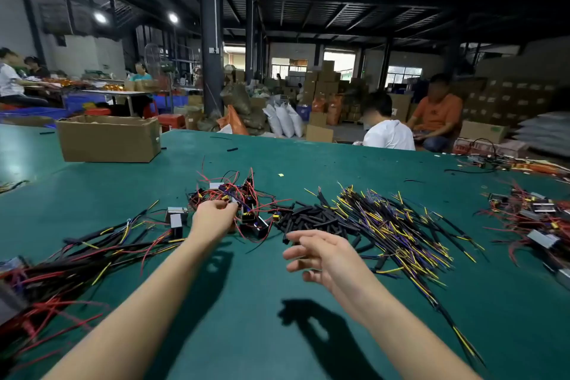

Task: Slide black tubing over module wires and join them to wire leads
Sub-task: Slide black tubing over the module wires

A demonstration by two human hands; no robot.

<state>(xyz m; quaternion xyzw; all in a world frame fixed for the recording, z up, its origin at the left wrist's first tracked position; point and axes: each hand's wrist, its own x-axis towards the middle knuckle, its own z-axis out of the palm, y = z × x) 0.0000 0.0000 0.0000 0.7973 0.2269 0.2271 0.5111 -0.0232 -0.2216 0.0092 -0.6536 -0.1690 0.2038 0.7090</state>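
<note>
At ten o'clock, the left hand (212,214) pinches into the modules (234,200); lifting one clear avoids tangles. Tubing (311,219) lies at twelve. The right hand (320,256) hovers relaxed, empty. Leads (398,225) lie at two.

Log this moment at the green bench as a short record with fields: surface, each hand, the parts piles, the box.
surface: green table
left hand: left hand reaches into the tangle of modules with red wires, fingers curled at it; whether it grips one cannot be told
right hand: right hand hovers above the table, fingers spread, holding nothing
tubing: pile of short black tubing pieces, right of the modules
leads: heap of yellow and purple wire leads, right of the tubing
box: open cardboard box, far left
</note>
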